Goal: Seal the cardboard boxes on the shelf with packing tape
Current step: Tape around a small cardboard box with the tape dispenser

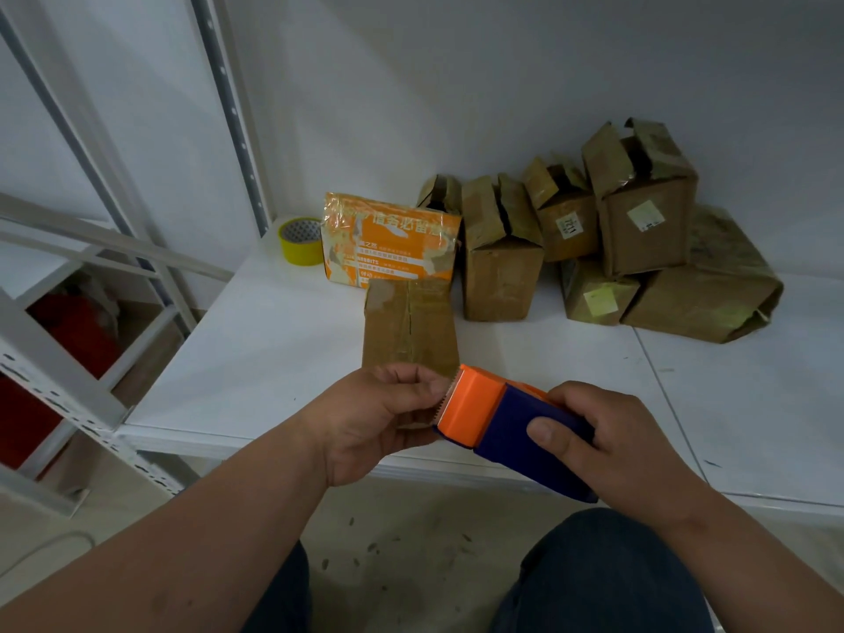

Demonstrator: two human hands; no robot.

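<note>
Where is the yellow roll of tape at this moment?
In the head view, the yellow tape roll stands at the back left of the white shelf, just left of the orange printed box and near the shelf's upright post.

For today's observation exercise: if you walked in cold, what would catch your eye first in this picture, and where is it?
First, the orange and blue tape dispenser at centre front, gripped by the right hand while the left hand pinches at its toothed end. Behind it on the white shelf sits an orange printed box, a yellow tape roll to its left. To the right, brown cardboard boxes huddle against the wall, flaps open.
</note>
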